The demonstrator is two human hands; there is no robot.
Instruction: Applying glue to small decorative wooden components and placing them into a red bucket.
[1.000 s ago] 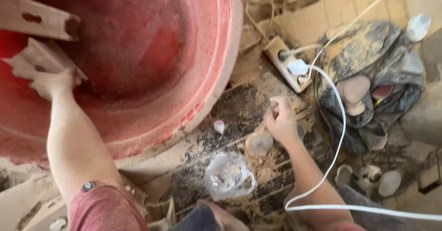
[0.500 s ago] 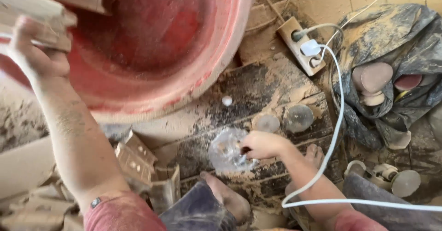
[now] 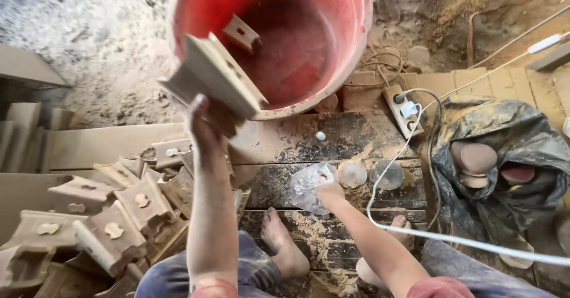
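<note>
My left hand (image 3: 208, 123) is raised and grips a stack of pale carved wooden pieces (image 3: 215, 75) just in front of the rim of a big red bucket (image 3: 350, 66). One more wooden piece (image 3: 241, 33) lies inside the bucket. My right hand (image 3: 330, 194) is low on the dusty dark boards (image 3: 356, 134) and holds a crumpled clear plastic bag (image 3: 307, 185). Two round sanding discs (image 3: 352, 174) lie just right of that bag. My bare feet (image 3: 284, 244) rest on the boards below.
A heap of carved wooden pieces (image 3: 107, 215) fills the lower left. A power strip (image 3: 404, 110) with a white cable (image 3: 463, 238) lies right of the bucket. A dark dusty cloth (image 3: 504, 155) with brown round pads is at the right. Sawdust covers the ground.
My left hand has drawn the wooden pieces back out of the bucket toward me. My right hand moved down from the discs and took hold of the plastic bag. The view pulled back.
</note>
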